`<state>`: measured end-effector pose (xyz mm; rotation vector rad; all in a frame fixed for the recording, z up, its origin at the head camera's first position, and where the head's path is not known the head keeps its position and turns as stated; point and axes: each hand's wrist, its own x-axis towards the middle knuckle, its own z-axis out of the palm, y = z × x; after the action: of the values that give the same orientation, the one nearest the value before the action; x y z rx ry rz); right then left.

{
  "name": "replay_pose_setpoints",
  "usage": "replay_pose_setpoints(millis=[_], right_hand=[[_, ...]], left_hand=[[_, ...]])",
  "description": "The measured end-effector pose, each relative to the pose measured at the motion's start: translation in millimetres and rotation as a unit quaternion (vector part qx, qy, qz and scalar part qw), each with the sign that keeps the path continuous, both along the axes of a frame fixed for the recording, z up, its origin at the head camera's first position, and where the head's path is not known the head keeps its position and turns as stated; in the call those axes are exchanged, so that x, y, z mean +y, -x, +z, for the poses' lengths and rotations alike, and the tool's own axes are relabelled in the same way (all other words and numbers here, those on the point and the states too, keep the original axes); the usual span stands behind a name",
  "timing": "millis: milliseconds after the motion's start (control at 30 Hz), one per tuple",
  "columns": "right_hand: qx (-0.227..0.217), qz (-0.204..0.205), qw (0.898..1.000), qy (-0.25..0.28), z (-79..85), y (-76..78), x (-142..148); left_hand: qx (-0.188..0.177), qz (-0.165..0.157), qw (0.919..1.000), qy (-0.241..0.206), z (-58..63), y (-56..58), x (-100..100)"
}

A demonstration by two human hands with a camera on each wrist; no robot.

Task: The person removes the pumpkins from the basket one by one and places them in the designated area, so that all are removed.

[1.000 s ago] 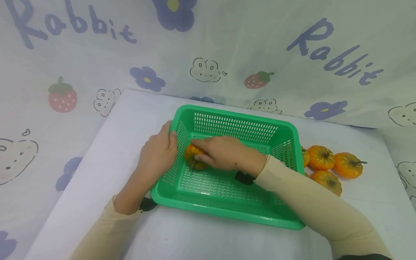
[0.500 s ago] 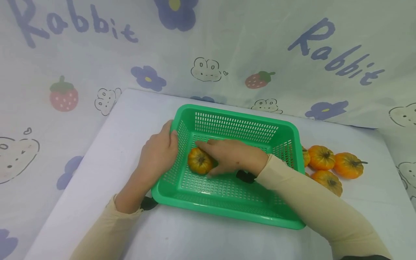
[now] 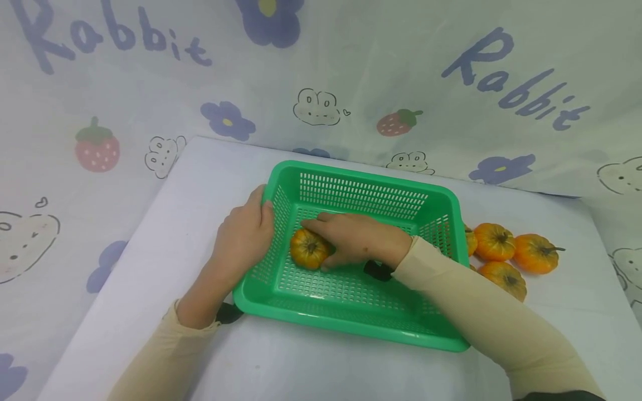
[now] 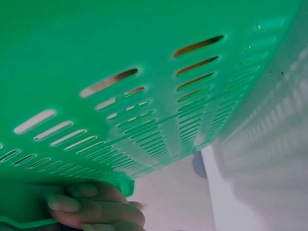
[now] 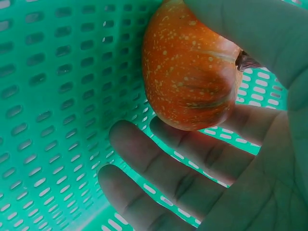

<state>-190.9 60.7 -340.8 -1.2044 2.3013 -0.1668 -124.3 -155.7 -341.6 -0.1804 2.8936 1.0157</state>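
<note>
My left hand (image 3: 244,231) grips the left rim of the green plastic basket (image 3: 351,331), thumb on the inner side. In the left wrist view its curled fingers (image 4: 98,211) show beneath the rim. Inside the basket, near its left end, a small orange pumpkin (image 3: 309,249) sits with its stem up. My right hand (image 3: 358,239) reaches in beside it, with the thumb at its near side and the forefinger at its far side. The right wrist view shows the other fingers (image 5: 163,168) straight and spread below the pumpkin (image 5: 187,72), and the thumb overlapping it.
Several more small pumpkins (image 3: 535,253) lie on the white table (image 3: 321,373), just right of the basket; its right wall hides some in part. A cloth backdrop (image 3: 321,67) printed with rabbits, flowers and strawberries hangs behind the table.
The pumpkin in the basket has turned from tilted to stem up and shifted slightly right. My right hand has loosened and drawn to its right side. My left hand stays on the rim.
</note>
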Motion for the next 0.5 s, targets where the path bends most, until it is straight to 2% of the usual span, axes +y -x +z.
replay_pose_setpoints(millis=[267, 500], right_hand=[[0.000, -0.004, 1.000, 0.013, -0.6, -0.2, -1.3], [-0.001, -0.015, 0.998, 0.065, -0.6, 1.9, -1.6]], left_hand=[[-0.002, 0.000, 1.0000, 0.000, -0.6, -0.4, -0.4], [-0.004, -0.003, 0.9999, -0.011, -1.7, -0.4, -0.2]])
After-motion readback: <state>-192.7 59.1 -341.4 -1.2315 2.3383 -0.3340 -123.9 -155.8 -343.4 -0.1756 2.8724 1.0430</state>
